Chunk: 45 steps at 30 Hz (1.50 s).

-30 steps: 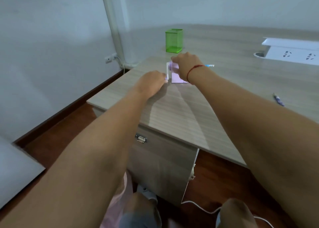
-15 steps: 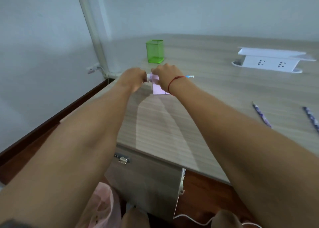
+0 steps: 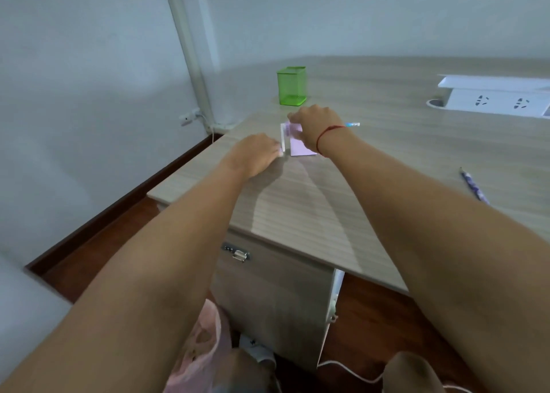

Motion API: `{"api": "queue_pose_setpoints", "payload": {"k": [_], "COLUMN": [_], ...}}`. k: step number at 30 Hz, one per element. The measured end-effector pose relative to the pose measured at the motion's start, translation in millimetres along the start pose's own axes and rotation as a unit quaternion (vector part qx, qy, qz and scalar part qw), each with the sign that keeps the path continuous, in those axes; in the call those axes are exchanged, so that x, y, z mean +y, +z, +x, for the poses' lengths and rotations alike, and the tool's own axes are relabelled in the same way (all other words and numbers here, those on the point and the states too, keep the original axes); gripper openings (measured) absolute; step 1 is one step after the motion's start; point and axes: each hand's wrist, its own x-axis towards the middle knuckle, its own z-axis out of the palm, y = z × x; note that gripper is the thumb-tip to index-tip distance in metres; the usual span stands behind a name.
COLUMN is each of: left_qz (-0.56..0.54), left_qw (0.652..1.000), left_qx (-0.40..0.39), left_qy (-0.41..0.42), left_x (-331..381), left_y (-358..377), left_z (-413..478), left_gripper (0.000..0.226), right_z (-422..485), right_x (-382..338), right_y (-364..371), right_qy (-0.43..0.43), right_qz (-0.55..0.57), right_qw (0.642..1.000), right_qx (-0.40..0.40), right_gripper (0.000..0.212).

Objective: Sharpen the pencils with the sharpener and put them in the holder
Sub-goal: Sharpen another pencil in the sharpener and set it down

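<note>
- The pink sharpener [image 3: 300,148] stands on the table [image 3: 372,190] near its left corner, with both hands on it.
- The right hand [image 3: 317,126] is curled down over the top of the sharpener and clamps the body in place. A red thread [image 3: 327,132] circles its wrist.
- The left hand [image 3: 253,156] comes in from 9 o'clock. Its curled fingertips pinch the white crank [image 3: 283,138] on the sharpener's left face.
- The pencil being sharpened [image 3: 352,124] lies flat with its long axis running from 9 to 3 o'clock. Only its light tail shows, sticking out past the right wrist at 3 o'clock. The tip end is hidden under the hand, so I cannot tell how far in it sits.
- The green holder [image 3: 291,87] stands upright at 12 o'clock from the sharpener, near but not touching it, and looks empty.
- A spare pencil [image 3: 473,185] lies well apart at 4 o'clock, its axis running from about 11 to 5 o'clock. A white socket block [image 3: 494,99] sits at 2 o'clock.
- My judgement is that sharpening is under way and nothing is stored yet.
- The coming move depends on the pencil's axis. It must be drawn straight out toward 3 o'clock, then swung up and over to 12 o'clock into the holder. The right hand is nearer the tail, so it suits that pull.
</note>
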Motion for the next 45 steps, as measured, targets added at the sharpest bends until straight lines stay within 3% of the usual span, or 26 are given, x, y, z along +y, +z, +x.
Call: {"api": "queue_pose_setpoints", "payload": {"k": [7,10,13,16,19,21,24,26,30,33,39,45], "left_qz": [-0.022,-0.042,-0.052,-0.071,-0.106,-0.163,-0.246,-0.293,-0.356,-0.357,-0.350,-0.340], "left_qw": [0.998,0.997,0.997,0.996,0.992,0.981,0.942,0.918,0.907,0.909,0.906,0.906], "left_qx": [-0.026,-0.010,-0.003,-0.002,-0.019,0.009,0.143,0.189,0.135,0.132,0.166,0.214], "left_qy": [-0.061,-0.057,-0.057,-0.060,-0.066,-0.108,-0.175,-0.187,-0.180,-0.170,-0.168,-0.136], "left_x": [-9,-15,-18,-12,-8,-4,14,30,59,75,99,95], "left_y": [17,24,27,23,18,10,-8,-18,-26,-28,-18,-7], "left_z": [38,41,39,37,33,31,26,20,5,-4,-13,-22], "left_gripper": [0.032,0.029,0.027,0.025,0.023,0.026,0.028,0.032,0.049,0.042,0.038,0.034], "right_z": [6,8,7,1,-6,-11,-19,-27,-52,-74,-104,-118], "right_x": [12,28,43,48,47,45,37,29,19,24,24,12], "right_y": [3,-7,-14,-6,2,1,-3,-5,-6,-9,-15,1], "right_qy": [-0.016,-0.036,0.011,0.082,0.100,0.097,0.082,0.076,0.084,0.096,0.084,0.083], "right_qz": [-0.003,0.043,0.067,0.031,0.015,0.013,0.018,0.030,0.058,0.069,0.082,0.092], "right_qw": [1.000,0.998,0.997,0.995,0.995,0.995,0.996,0.997,0.995,0.993,0.993,0.991], "right_qx": [0.011,-0.024,-0.048,-0.049,-0.022,-0.001,0.007,0.006,0.000,-0.005,-0.016,0.045], "right_gripper": [0.030,0.045,0.058,0.042,0.036,0.037,0.036,0.034,0.033,0.031,0.039,0.038]}}
